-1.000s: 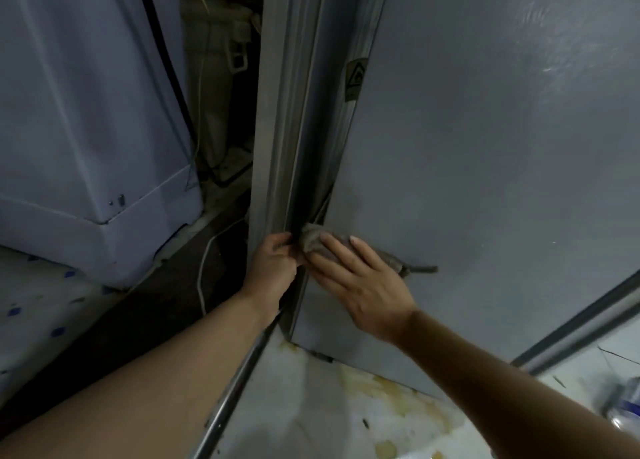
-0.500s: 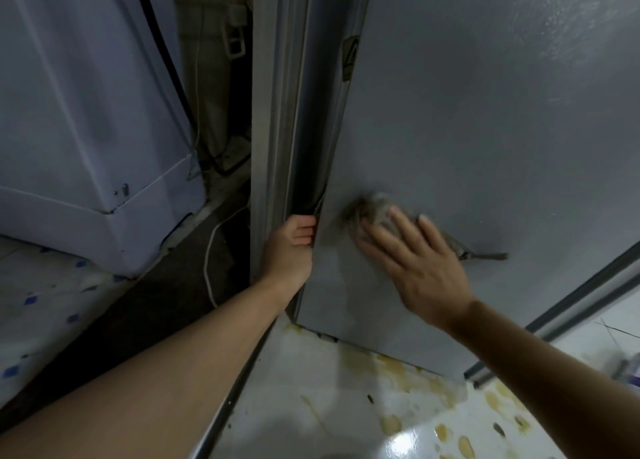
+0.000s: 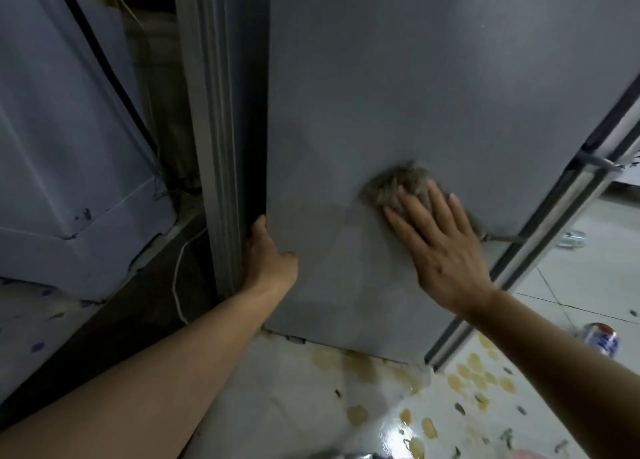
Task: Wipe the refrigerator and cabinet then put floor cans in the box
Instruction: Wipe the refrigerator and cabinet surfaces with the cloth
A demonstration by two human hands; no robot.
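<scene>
A grey cloth is pressed flat against the refrigerator side by the right hand, fingers straight; the refrigerator's rear edge is grasped by the left hand.

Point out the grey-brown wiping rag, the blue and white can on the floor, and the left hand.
grey-brown wiping rag (image 3: pixel 391 186): head view, fuzzy part above the fingertips.
blue and white can (image 3: pixel 601 339): head view, its side.
left hand (image 3: pixel 268 254): head view, back of the hand.
</scene>
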